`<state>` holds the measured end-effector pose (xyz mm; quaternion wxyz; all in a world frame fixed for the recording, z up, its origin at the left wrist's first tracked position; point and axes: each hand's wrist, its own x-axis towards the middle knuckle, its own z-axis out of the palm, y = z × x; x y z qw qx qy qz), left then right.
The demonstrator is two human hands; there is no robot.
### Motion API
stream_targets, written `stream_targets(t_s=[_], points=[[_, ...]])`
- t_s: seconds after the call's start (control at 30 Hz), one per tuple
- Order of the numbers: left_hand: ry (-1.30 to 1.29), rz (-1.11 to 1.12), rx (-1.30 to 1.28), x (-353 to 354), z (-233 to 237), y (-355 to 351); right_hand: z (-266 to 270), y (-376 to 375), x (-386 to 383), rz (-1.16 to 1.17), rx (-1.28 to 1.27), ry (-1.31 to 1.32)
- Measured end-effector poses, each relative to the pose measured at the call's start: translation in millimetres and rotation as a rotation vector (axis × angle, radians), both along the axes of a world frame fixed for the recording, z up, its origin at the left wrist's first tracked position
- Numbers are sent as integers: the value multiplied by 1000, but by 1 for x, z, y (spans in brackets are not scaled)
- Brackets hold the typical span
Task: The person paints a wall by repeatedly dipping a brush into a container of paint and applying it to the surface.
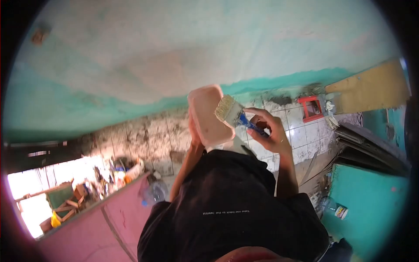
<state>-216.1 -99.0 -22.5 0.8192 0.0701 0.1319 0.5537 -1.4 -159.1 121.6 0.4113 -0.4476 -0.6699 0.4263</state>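
My left hand [194, 132] supports a rectangular plastic tub [207, 114] from its left side, fingers mostly hidden behind it. The tub is tilted so that its pinkish inside faces me, with a small dark spot near the bottom. In my right hand [271, 131] is a wide paintbrush [231, 111], gripped by its blue handle. Its pale, paint-caked bristles point up and left, overlapping the tub's right rim in this view. Beyond both stands a wall [174, 61] with patchy whitish paint over turquoise.
Dirty white tiles [301, 126] cover the floor, with a red frame [310, 108] lying on them. Stacked dark sheets [371, 146] and a turquoise panel [362, 196] are at right. A pink partition [100, 222] stands left, near a clear plastic bottle [155, 193].
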Motion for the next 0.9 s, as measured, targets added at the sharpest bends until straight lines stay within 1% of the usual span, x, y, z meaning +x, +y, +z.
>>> stream_targets(t_s=[0.07,0.17,0.23,0.27,0.3,0.33,0.4,0.47,0.5,0.57,0.6,0.63,0.67,0.7,0.73,0.77,0.8,0.87,0.9], points=[[-8,-64,64,18,12,29,-5,5,10,-108,62,5],[-6,-166,145,40,29,63,-2,29,24,-282,111,-64],[-8,-217,196,54,40,83,-7,62,40,-365,79,-256],[-1,-234,210,56,43,89,-18,81,53,-391,95,-249],[8,-247,221,55,45,91,-33,104,67,-408,200,-364],[17,-254,229,54,47,94,-37,125,80,-419,302,-481],[33,-255,247,50,50,99,-4,151,90,-550,296,-454],[49,-248,251,42,51,103,47,159,90,-570,242,-92],[53,-243,255,39,51,105,63,168,94,-572,250,-89],[57,-228,261,37,51,109,90,188,107,-626,512,-246],[60,-221,264,34,50,106,105,191,109,-630,539,-224],[63,-214,265,32,50,109,122,199,111,-695,612,-300],[68,-206,262,29,48,108,132,205,112,-758,679,-376],[72,-197,259,26,47,108,135,215,113,-757,680,-374],[74,-189,256,24,45,109,137,223,114,-794,786,-400],[75,-180,252,22,43,107,139,228,114,-829,891,-427],[75,-170,249,20,41,106,129,235,112,-826,895,-427],[76,-149,244,15,38,103,77,256,109,-873,759,-553],[76,-139,239,12,36,100,39,267,108,-854,660,-629]])
